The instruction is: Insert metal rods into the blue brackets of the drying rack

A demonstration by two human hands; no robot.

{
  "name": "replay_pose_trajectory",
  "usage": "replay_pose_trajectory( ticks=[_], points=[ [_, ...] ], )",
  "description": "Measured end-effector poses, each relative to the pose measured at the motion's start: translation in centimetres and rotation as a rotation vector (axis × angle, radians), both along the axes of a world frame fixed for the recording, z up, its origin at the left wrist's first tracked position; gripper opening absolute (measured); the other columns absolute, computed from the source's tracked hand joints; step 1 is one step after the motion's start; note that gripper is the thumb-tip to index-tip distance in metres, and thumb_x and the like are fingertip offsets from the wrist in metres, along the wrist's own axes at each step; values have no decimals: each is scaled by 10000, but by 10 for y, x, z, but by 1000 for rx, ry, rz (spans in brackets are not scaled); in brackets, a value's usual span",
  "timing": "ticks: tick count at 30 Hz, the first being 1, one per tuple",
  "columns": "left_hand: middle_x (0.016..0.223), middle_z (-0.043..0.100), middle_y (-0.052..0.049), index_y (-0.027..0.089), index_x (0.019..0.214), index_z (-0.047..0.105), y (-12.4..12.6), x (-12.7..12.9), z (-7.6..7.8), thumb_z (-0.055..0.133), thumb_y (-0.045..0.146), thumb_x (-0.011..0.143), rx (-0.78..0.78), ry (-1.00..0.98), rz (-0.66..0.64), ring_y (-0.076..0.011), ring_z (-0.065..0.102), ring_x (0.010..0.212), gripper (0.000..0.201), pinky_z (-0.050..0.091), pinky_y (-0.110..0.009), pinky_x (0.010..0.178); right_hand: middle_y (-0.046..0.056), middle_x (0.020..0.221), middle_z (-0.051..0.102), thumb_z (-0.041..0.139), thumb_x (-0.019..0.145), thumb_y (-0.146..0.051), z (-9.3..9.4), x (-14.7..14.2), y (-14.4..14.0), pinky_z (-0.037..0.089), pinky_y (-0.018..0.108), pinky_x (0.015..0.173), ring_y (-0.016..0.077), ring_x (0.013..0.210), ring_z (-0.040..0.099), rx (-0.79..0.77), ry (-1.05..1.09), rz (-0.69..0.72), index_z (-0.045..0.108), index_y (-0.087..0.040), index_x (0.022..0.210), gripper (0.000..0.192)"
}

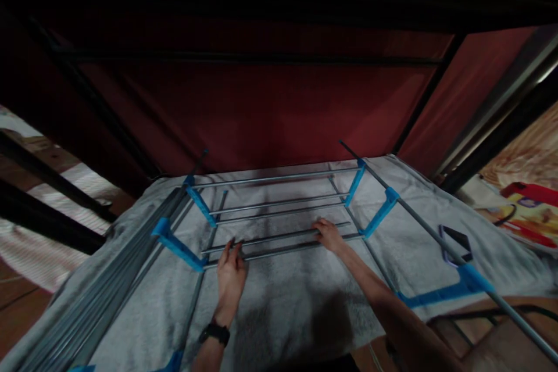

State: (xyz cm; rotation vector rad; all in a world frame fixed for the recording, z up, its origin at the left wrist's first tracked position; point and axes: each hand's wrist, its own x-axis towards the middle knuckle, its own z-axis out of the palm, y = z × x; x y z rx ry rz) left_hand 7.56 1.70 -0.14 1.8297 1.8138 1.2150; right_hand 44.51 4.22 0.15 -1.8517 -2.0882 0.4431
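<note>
Head view looks down into a dim room, where a dark red fabric panel (270, 110) on black poles stands behind a pale grey towel-like cloth (283, 308) spread wide over a low surface. On that cloth lies a partly built metal rack (279, 209): thin grey rods run crosswise between blue plastic connectors (176, 244), and a long side pole (436, 232) slants off to the right. A bundle of spare grey rods (108, 290) lies along the cloth's left edge. The rack looks light and stiff, though its smooth rods could slip, and I'd judge the joints loose until pressed home; the rods close to a blue connector seem the safest place to take hold. The left hand (230, 276), a black watch (214, 332) on its wrist, rests with fingers stretched flat to the nearest rod, not curled round it. The right hand (329, 235) lies on the same pair of rods, fingers bent over them; whether they clamp I cannot tell. A dark phone-like object (455, 243) sits further right.
</note>
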Motion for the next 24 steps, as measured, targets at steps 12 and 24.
replay_pose_trajectory(
  ticks=[12,24],
  points=[
    [1518,521,-67,268,1165,697,-21,-5,22,560,121,831,-7,-348,166,-269,453,1435,389,342,-462,1232,101,1051,675,526,888,-127,10,6,6,472,420,913,265,1051,631,236,84,69,631,-197,1010,176],
    [1093,702,-45,227,1061,651,45,4,85,640,27,795,-124,-1213,295,-116,694,869,333,567,-220,734,92,949,667,513,933,-318,23,29,-6,495,469,873,298,950,638,501,208,-77,592,-239,985,124]
  ],
)
